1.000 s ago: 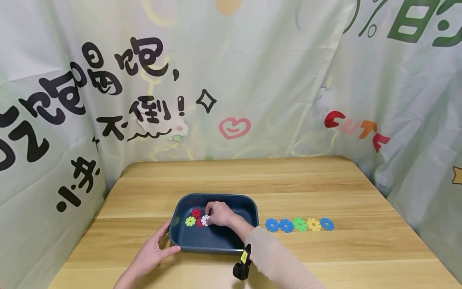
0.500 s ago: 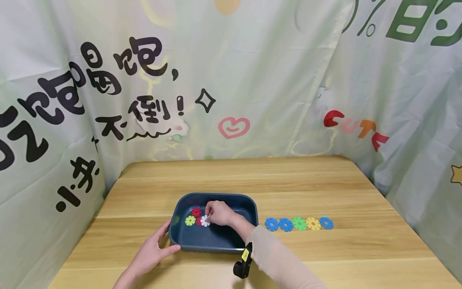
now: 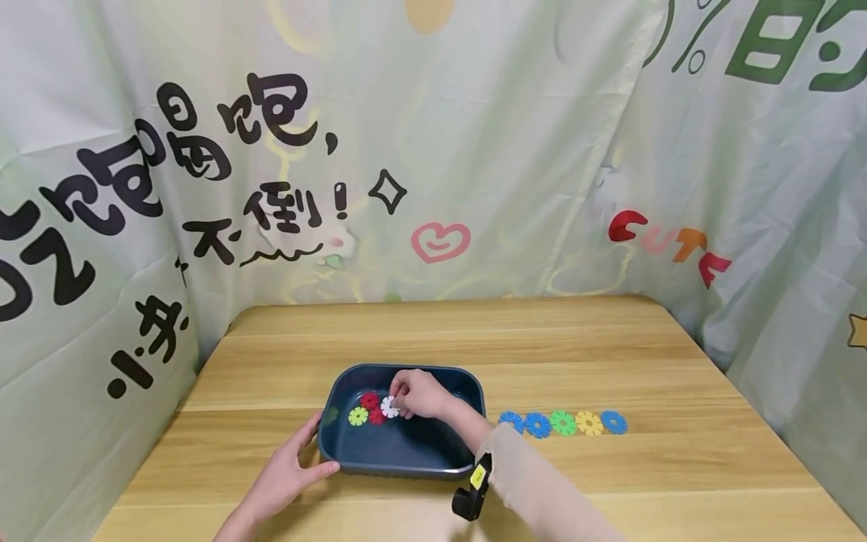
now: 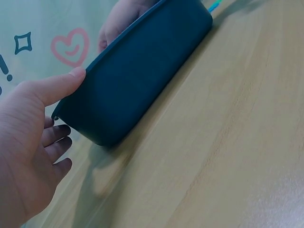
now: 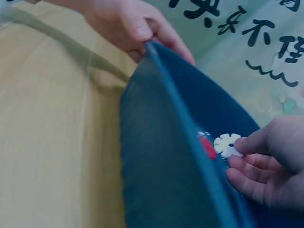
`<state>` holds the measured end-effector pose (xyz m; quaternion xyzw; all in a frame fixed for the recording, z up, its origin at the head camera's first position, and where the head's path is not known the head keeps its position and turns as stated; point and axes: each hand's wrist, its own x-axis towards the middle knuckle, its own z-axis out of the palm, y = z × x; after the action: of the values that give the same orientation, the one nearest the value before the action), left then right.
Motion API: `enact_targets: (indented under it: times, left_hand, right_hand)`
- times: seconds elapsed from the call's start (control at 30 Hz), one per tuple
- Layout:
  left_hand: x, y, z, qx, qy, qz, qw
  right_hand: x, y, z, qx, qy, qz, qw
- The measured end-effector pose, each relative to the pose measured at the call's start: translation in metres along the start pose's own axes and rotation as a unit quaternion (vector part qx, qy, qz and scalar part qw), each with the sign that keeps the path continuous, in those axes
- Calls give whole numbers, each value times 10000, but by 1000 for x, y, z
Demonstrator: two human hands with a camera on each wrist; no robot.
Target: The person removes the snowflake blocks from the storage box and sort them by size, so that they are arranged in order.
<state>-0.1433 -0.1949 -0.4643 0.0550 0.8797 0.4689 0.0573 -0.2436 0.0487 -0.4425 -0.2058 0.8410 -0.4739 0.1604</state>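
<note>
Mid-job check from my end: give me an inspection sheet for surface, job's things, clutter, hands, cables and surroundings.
Surface: light wood-grain table, bearing the tray.
Job's things: two red discs, a lime disc and the white disc inside the tray; three blue discs, a green disc and a yellow disc in a row to its right.
Clutter: nothing seen.
Hands: left hand holds the tray's near left corner; right hand pinches the white disc.
Cables: nothing seen.
Surroundings: printed cloth behind and at both sides, with writing and a pink heart.
</note>
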Motion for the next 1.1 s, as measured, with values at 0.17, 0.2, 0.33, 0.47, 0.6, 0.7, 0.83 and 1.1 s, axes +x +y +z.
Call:
enact_targets:
  times: [0.17,0.2,0.33,0.47,0.6,0.7,0.83,1.1]
  left_hand:
    - [0,0,0,-39,11,45,10000]
    - [0,0,0,-52,8,58,10000]
    - [0,0,-1,-87,-20,71,9999]
    - [0,0,-1,-92,-16,50,9999]
    - [0,0,0,-89,-1,68,9999]
    - [0,-1,0,-91,8,100,9999]
    - [0,-2,1,-81,17,107,9999]
    - [1,-3,0,-67,16,64,10000]
  right_hand:
    - [-6,-3,-15,377,14,-111,9992]
    - [-8,-3,-18,439,7,-122,9990]
    - [-14,-1,-29,829,8,-79,9965]
    - [-21,4,-39,1180,103,-42,9930]
    - [-29,9,-48,1442,249,-47,9892]
    - [-38,10,-56,1605,339,-63,9864]
    - [-51,7,-70,1697,478,-127,9843]
    - [-76,18,-98,1832,836,-138,9794]
